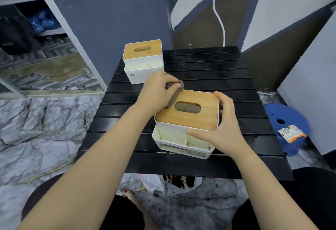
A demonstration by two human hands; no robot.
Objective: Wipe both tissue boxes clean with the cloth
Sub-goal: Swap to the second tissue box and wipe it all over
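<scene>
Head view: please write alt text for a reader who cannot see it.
A person's left hand presses a brown cloth on the wooden lid of the near tissue box, which the right hand grips at its corner. The far tissue box stands untouched at the back left of the black slatted table.

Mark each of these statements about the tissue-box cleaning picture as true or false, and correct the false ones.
1. The left hand presses a brown cloth on the near tissue box. True.
2. The right hand rests flat on the black slatted table. False: its grip steadies the near box at its right side.
3. The far tissue box has its bamboo lid on. True.
4. The two boxes are stacked. False: they stand apart on the table.
5. A blue stool stands right of the table. True.
</scene>
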